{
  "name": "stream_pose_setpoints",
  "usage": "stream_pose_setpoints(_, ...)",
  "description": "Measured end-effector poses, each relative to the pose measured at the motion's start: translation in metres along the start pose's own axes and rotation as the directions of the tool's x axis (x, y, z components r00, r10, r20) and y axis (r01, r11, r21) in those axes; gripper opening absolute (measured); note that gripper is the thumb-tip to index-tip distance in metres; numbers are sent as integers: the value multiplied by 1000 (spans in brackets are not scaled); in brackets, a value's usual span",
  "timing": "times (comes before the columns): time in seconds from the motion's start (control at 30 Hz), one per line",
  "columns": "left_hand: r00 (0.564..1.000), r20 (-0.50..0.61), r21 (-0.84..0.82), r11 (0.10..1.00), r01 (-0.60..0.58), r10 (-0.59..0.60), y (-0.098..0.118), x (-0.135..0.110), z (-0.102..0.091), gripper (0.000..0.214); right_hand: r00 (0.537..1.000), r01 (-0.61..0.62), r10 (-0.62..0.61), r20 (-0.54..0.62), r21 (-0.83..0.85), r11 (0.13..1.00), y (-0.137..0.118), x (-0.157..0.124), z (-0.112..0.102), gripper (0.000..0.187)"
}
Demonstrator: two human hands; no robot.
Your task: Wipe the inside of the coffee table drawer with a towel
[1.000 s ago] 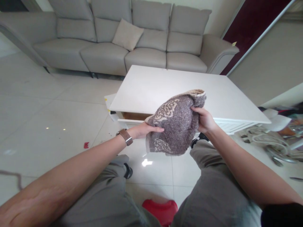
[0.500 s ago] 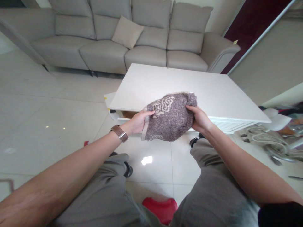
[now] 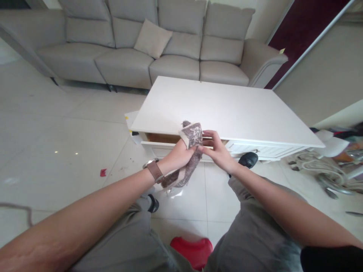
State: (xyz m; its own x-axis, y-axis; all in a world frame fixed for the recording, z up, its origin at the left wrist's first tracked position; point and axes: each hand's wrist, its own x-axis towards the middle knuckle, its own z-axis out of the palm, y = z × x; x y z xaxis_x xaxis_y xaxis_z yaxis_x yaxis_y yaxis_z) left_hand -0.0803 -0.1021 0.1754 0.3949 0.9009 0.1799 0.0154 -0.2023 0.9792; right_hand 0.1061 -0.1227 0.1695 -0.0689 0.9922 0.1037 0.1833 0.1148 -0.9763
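Observation:
My left hand [image 3: 183,154] is closed around a small brown-grey towel [image 3: 195,132] with a cream border and cream pattern. The towel is bunched and folded, its upper part rising above my thumb and its lower part hanging by my wrist. On the towel's right side is my right hand [image 3: 217,151], its fingers apart and its thumb tip at the cloth beside my left thumb. Beyond both hands stands a white coffee table [image 3: 221,105], with a front drawer [image 3: 160,139] pulled partly out below the top.
A grey sofa [image 3: 176,68] with a beige cushion [image 3: 153,38] stands behind the table. A red plastic object [image 3: 193,251] sits on the floor between my legs. Coiled hoses or cords [image 3: 320,166] and other clutter lie at the right. A red scrap [image 3: 103,172] lies on the tiles.
The towel was spread between both hands; now it is bunched in my left hand. My right hand has moved left and its fingers have spread. My right foot has shifted forward.

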Motion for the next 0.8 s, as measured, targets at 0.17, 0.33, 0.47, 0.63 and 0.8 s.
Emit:
stream_pose_setpoints(0.17,944,301,21,989,-145,132,7,-13,8,89,994,-69,55,93,161,985,-9,-19,24,82)
stream_pose_setpoints(0.33,934,349,57,993,-107,80,11,-16,-2,105,993,-121,112,45,320,940,-1,-18,23,59)
stream_pose_setpoints(0.47,902,431,153,986,-72,-1,15,-15,-3,94,996,-90,85,31,396,914,2,-21,26,51)
stream_pose_setpoints(0.63,904,427,-6,999,35,-29,8,-9,-3,99,992,-123,121,30,405,906,2,-22,29,58)
stream_pose_setpoints(0.8,924,379,-82,993,84,-47,-5,-4,-2,83,980,-150,186,-67,361,921,2,-24,37,54)
